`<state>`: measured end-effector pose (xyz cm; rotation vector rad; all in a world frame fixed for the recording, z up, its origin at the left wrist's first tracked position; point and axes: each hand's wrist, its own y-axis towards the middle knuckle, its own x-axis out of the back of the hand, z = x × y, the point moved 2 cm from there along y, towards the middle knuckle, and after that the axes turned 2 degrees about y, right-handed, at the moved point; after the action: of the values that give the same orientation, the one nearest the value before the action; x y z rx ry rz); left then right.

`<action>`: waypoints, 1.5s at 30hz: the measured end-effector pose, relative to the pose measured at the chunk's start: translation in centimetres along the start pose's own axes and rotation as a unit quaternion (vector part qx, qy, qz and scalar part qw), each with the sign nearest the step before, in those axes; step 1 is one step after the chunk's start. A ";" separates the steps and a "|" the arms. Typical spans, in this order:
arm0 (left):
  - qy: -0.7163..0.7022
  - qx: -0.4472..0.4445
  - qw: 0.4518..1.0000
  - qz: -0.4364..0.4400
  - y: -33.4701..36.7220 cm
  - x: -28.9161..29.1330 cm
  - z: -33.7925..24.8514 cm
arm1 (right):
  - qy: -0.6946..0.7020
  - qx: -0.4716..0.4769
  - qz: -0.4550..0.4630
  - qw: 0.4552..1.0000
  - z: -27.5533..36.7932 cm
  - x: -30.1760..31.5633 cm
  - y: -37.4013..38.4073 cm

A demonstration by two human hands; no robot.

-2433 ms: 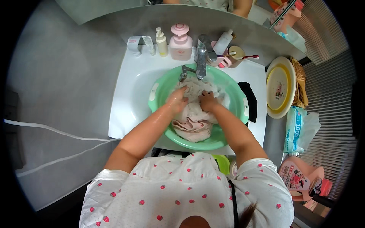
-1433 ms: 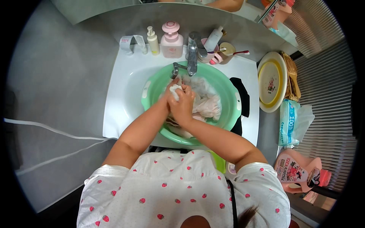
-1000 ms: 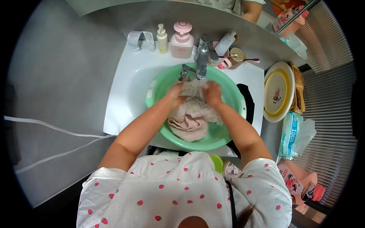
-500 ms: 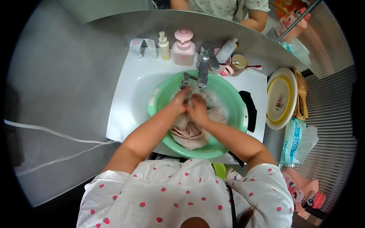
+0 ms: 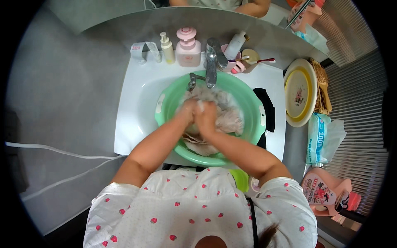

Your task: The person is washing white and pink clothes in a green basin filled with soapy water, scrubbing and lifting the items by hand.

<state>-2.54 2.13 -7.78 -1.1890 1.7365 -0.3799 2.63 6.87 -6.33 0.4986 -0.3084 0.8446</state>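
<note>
A green plastic basin (image 5: 252,124) sits in a white sink (image 5: 136,99), under a chrome tap (image 5: 212,62). Inside it lies a wet, soapy pale pink cloth (image 5: 229,120). My left hand (image 5: 188,111) and my right hand (image 5: 206,118) are pressed together over the middle of the basin, both closed on a bunched part of the cloth. Foam covers the fingers.
Behind the tap stand a pink pump bottle (image 5: 188,47), a small cream bottle (image 5: 167,47), a white bottle (image 5: 235,43) and a cup with toothbrushes (image 5: 248,58). A dark cloth (image 5: 266,105) lies on the sink's right rim. A yellow-rimmed plate (image 5: 300,93), a wipes pack (image 5: 318,138) and a pink bottle (image 5: 324,192) sit to the right.
My hands have been rubbing the cloth, spreading apart and coming together again; now they are joined slightly left of the basin's middle.
</note>
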 end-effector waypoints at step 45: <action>-0.032 0.090 0.995 -0.036 0.7 -0.2 -0.6 | -0.088 -0.131 0.390 0.907 -11.6 0.7 6.2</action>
<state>-3.43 2.46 -7.80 -1.1228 1.5733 -0.5257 -0.95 16.94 -13.93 0.1812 -0.8091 1.5117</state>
